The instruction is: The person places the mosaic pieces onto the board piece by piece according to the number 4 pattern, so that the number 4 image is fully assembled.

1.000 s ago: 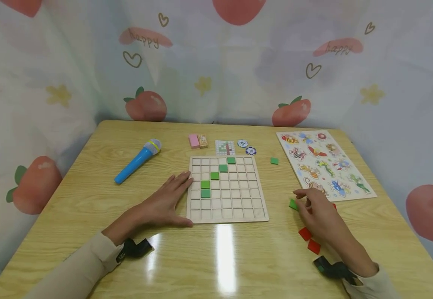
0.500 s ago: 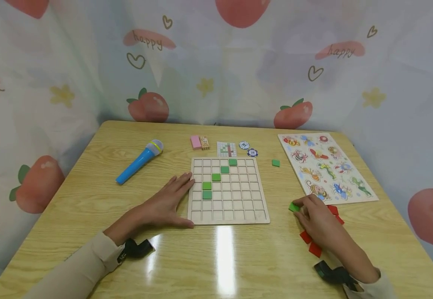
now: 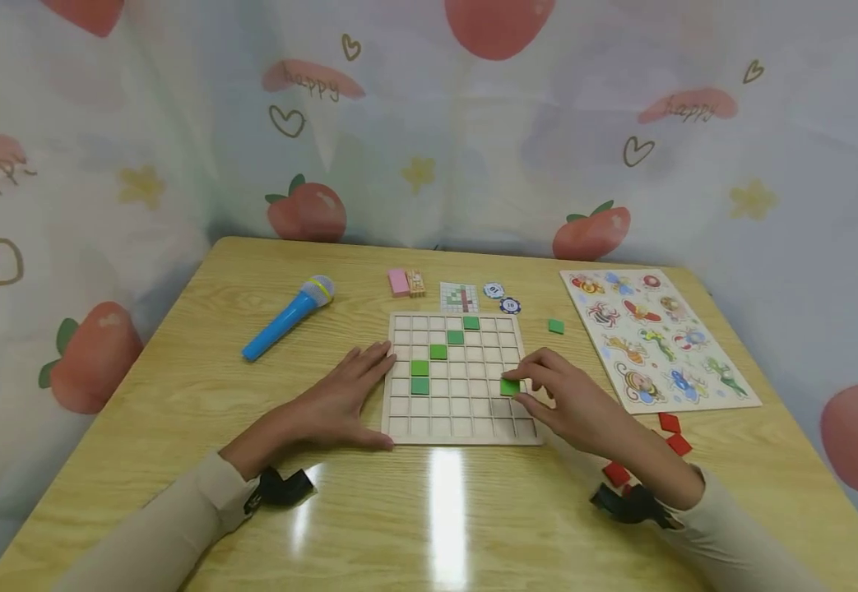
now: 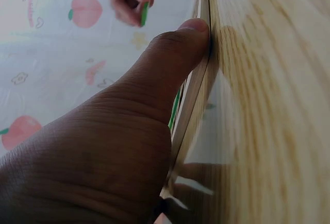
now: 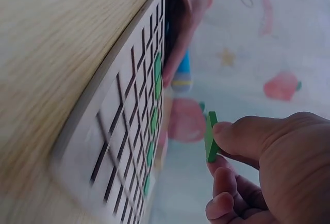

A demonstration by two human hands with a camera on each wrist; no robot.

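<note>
My right hand (image 3: 577,403) pinches a green square tile (image 3: 509,386) between thumb and fingers, over the right part of a wooden grid board (image 3: 461,407). In the right wrist view that tile (image 5: 211,137) is raised above the board, held on edge. Several green tiles (image 3: 438,352) sit in the board's cells, stepping diagonally from the top edge toward the lower left. My left hand (image 3: 336,403) lies along the board's left side, fingers at its edge and thumb at the near left corner. The left wrist view shows the thumb (image 4: 175,49) against the board's side.
Behind the board lie a small pattern card (image 3: 460,298), two poker chips (image 3: 510,306) and a pink block (image 3: 398,282). A toy microphone (image 3: 288,319) is at left. On the right are an insect picture board (image 3: 661,341), a loose green tile (image 3: 556,326) and several red tiles (image 3: 679,445).
My right hand has picked up the green tile beside the red ones and carried it left over the board. The left hand stays at the board's edge. The head view has shifted slightly.
</note>
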